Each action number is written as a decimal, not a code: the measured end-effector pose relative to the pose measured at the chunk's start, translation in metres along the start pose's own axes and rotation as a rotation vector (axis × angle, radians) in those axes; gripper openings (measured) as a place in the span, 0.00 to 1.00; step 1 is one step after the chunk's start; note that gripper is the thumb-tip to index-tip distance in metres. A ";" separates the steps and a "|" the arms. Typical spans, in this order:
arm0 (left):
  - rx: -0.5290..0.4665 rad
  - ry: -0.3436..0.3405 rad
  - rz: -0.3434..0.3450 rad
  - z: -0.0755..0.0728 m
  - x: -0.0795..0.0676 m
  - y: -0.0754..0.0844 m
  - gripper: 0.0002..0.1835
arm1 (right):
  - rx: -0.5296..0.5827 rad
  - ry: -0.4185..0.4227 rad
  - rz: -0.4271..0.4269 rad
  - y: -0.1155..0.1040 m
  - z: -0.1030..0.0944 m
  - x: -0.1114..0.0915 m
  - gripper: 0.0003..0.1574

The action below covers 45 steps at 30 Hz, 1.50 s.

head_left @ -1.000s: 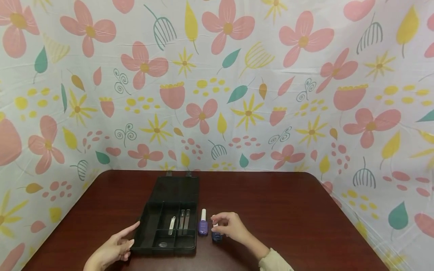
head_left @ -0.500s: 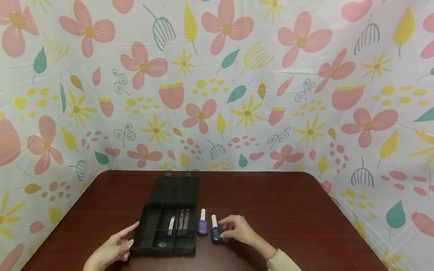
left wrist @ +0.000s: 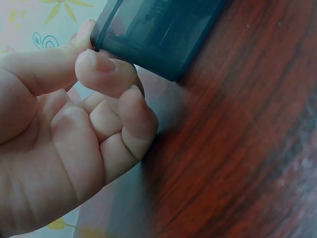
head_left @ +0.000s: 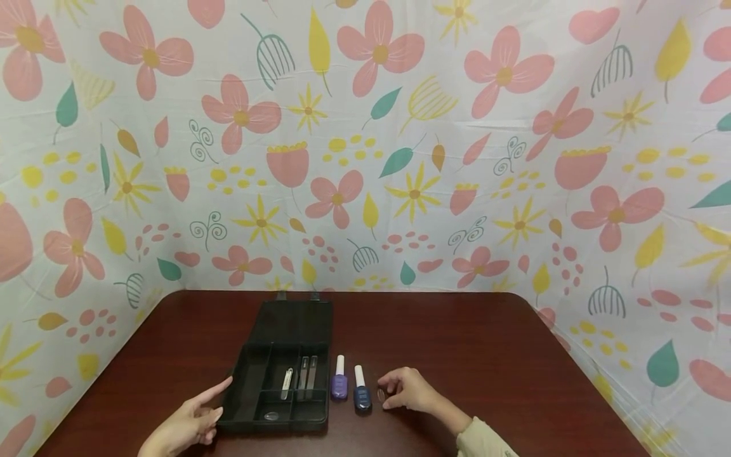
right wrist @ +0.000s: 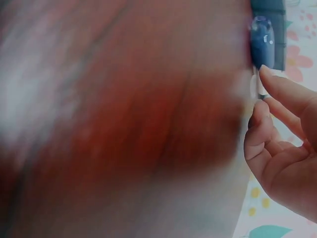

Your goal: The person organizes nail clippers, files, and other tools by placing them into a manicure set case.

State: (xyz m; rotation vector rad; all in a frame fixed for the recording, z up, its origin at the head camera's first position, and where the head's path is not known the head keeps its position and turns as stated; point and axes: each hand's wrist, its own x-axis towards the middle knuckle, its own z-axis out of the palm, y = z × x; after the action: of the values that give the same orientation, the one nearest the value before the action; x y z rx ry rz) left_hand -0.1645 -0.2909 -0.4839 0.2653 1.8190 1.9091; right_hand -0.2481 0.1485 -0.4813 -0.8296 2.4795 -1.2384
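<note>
A black divided case (head_left: 231,406) lies with its lid (head_left: 294,320) folded back. My left hand (head_left: 185,422) is at its left side, index finger straight against the wall, thumb by the front corner, other fingers bent; the left wrist view shows the fingertips at the case's rim (left wrist: 106,32). Right of the case, a purple nail polish bottle (head_left: 339,386) and a dark blue one (head_left: 362,398) stand side by side, both white-capped. My right hand (head_left: 414,390), just right of the blue bottle, pinches a small clear oval piece (head_left: 381,395) between thumb and fingertips.
Inside the case are a nail clipper (head_left: 287,384), two slim dark flat tools (head_left: 308,374) and a clear oval (head_left: 271,416) in a front compartment. The dark red wooden table (head_left: 457,336) meets a flowered cloth (head_left: 365,190) at its back and sides.
My right hand has let go of the dark blue bottle, leaving it beside the purple one, and has moved right; a small clear oval piece now shows in its fingers. My left hand stays put.
</note>
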 end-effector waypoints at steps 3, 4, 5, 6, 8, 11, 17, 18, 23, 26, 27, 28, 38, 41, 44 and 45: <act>-0.004 -0.006 0.006 0.000 -0.001 -0.001 0.26 | -0.009 -0.013 -0.002 0.003 0.000 0.001 0.23; -0.006 -0.007 0.008 0.000 -0.001 -0.001 0.25 | -0.016 -0.012 -0.006 0.004 0.000 0.001 0.23; -0.008 -0.007 0.010 0.000 -0.001 -0.001 0.24 | -0.022 -0.009 -0.010 0.004 0.000 0.001 0.23; -0.009 -0.008 0.011 0.000 -0.001 -0.001 0.23 | -0.029 -0.007 -0.014 0.005 0.000 0.002 0.23; -0.012 -0.008 0.012 0.001 -0.001 -0.001 0.23 | -0.045 -0.004 -0.025 0.006 0.000 0.003 0.22; -0.012 -0.012 0.014 0.001 -0.001 -0.001 0.22 | -0.070 -0.001 -0.051 0.005 0.000 0.004 0.22; -0.001 0.007 0.002 0.001 -0.001 0.001 0.28 | -0.081 -0.016 -0.084 0.002 -0.001 0.006 0.21; 0.000 0.013 -0.002 0.001 0.000 0.001 0.30 | -0.078 -0.020 -0.081 0.002 -0.001 0.006 0.21; 0.000 0.013 -0.005 0.001 -0.001 0.001 0.27 | -0.082 -0.028 -0.071 0.002 0.000 0.007 0.18; -0.001 -0.003 0.007 0.001 -0.001 0.001 0.23 | -0.090 -0.028 -0.066 0.002 0.000 0.007 0.16; -0.002 -0.006 0.010 0.001 -0.001 0.001 0.23 | -0.095 -0.027 -0.069 0.002 0.001 0.008 0.16; -0.003 -0.008 0.011 0.001 -0.001 0.001 0.23 | -0.096 -0.027 -0.070 0.002 0.001 0.008 0.16; 0.010 0.018 0.004 0.003 -0.001 0.004 0.30 | -0.108 -0.038 -0.082 0.003 0.000 0.008 0.14; 0.014 0.012 0.009 0.002 -0.002 0.003 0.29 | -0.108 -0.043 -0.077 0.004 0.000 0.008 0.13; 0.013 0.004 0.012 0.001 -0.002 0.002 0.26 | -0.110 -0.051 -0.072 0.005 0.000 0.009 0.13; 0.012 0.003 0.013 0.001 -0.002 0.002 0.25 | -0.111 -0.055 -0.071 0.005 -0.001 0.009 0.13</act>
State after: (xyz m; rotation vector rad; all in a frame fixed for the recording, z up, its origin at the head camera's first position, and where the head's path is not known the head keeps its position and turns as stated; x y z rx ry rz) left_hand -0.1630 -0.2905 -0.4812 0.2788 1.8356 1.9083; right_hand -0.2571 0.1459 -0.4843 -0.9742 2.5137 -1.0933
